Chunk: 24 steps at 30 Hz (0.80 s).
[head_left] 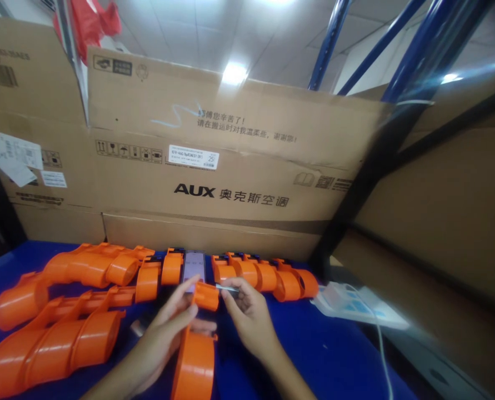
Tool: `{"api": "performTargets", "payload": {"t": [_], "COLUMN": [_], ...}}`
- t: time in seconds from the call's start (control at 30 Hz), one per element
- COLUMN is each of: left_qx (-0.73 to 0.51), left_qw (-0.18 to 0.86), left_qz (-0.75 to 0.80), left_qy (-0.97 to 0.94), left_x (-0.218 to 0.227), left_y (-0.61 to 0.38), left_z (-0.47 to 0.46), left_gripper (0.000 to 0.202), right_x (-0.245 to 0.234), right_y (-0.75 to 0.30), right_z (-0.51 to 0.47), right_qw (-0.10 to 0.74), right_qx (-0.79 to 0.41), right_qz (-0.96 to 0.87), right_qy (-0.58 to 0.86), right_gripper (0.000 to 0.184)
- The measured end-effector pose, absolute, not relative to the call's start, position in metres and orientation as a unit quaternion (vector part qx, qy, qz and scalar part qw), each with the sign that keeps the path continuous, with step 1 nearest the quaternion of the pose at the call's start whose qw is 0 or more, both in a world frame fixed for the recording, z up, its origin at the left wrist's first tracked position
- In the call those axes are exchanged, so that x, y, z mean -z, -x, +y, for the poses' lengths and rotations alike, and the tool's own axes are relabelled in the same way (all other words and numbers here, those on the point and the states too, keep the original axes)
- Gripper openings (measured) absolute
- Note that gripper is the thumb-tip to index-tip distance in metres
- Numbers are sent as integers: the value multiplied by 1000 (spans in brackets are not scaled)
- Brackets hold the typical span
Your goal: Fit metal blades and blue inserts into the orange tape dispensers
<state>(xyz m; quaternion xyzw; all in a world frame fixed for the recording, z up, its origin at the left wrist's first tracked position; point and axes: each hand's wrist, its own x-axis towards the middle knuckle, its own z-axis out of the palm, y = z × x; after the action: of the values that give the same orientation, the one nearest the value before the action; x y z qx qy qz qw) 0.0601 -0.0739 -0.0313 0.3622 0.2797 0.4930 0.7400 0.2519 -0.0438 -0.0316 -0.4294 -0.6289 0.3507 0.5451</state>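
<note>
My left hand (173, 318) is closed around an orange plastic tape dispenser (196, 361), its wide ring hanging down and its narrow end turned up. Between the thumb and fingers of my right hand (247, 312) is a thin, metal-looking strip (228, 288), its tip against or very close to the dispenser's narrow end. Blur hides the strip's exact kind. Just beyond my hands, a phone (194, 263) with a lit screen leans upright.
Orange dispensers stand in rows at left (76, 339) and behind right (258, 275), some with black parts. A power strip (359, 305) with a white cable lies right on the blue surface (314, 355). A cardboard panel (230, 222) and dark rack post (347, 194) bound the back.
</note>
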Motion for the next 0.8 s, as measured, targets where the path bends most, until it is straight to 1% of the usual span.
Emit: {"api": "performTargets", "payload": {"t": [0.17, 0.33, 0.47, 0.7, 0.8], "left_qx": [-522, -545, -537, -506, -502], "left_qw": [727, 727, 738, 750, 748], "left_qz": [279, 277, 268, 267, 269], "left_qy": [-347, -312, -309, -332, -342], "left_x": [25, 18, 21, 23, 22], "left_y": [-61, -59, -58, -56, -56], "left_z": [-75, -74, -73, -72, -74], "left_gripper": [71, 70, 73, 84, 85], "right_x": [36, 37, 36, 32, 30], "right_y": [-253, -261, -262, -261, -259], "right_z": [-41, -33, -30, -32, -35], "right_qw": [574, 600, 622, 584, 566], "right_qx": [-340, -378, -393, -435, -480], "right_qz": [-604, -555, -528, -546, -537], "right_qy": [437, 434, 423, 415, 401], "right_gripper": [36, 36, 39, 33, 35]}}
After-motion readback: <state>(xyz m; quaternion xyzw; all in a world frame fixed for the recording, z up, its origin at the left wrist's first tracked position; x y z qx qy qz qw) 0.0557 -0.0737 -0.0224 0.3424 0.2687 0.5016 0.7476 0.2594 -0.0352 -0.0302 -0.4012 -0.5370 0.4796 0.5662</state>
